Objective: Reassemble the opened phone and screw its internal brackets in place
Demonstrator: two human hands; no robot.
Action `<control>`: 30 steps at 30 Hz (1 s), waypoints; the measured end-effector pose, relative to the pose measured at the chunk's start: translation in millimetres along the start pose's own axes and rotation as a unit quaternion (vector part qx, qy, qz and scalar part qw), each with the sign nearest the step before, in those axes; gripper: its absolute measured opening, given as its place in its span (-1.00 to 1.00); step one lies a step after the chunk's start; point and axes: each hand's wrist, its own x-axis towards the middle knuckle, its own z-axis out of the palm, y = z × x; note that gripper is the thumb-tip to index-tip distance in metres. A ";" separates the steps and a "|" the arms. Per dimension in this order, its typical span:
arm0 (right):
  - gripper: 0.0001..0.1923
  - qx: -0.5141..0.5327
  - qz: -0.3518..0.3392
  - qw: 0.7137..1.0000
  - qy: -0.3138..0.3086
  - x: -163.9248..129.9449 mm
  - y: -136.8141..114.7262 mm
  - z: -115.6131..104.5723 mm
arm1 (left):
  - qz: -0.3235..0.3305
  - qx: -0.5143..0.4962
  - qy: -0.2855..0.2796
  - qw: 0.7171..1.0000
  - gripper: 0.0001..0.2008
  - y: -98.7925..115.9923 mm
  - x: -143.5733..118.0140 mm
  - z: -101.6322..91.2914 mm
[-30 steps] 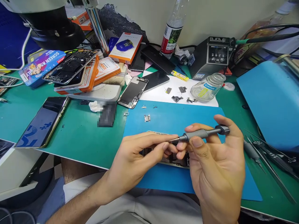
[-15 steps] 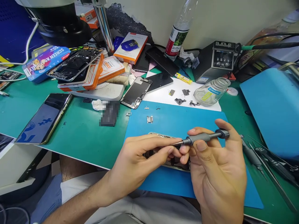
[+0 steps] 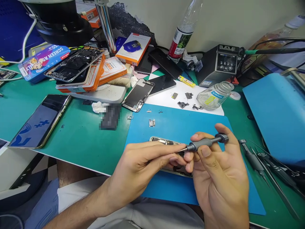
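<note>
Screwdriver [image 3: 199,144] — dark grey; mat [image 3: 177,122] — plain blue.

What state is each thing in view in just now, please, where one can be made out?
Screwdriver, held in the right hand, shaft by the left hand
Phone under the hands, opened, insides bare
Phone atop the orange boxes, opened
Glass jar, uncapped
Plastic bottle, upright
Tweezers, lying unheld
</note>
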 end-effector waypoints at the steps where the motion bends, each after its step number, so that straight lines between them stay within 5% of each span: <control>1: -0.39 0.006 0.008 1.000 -0.003 0.3 -0.1 -0.3 | 0.001 0.000 -0.001 1.000 -0.70 0.0 -0.1 0.0; 15: -0.34 0.024 0.048 0.999 -0.002 1.2 -3.5 1.9 | 0.025 0.015 -0.008 1.000 -0.71 -0.2 2.6 -0.3; 30: -0.46 0.030 0.040 0.999 -0.003 1.8 -0.3 0.3 | -0.030 -0.075 0.022 0.996 -0.65 5.8 4.7 2.2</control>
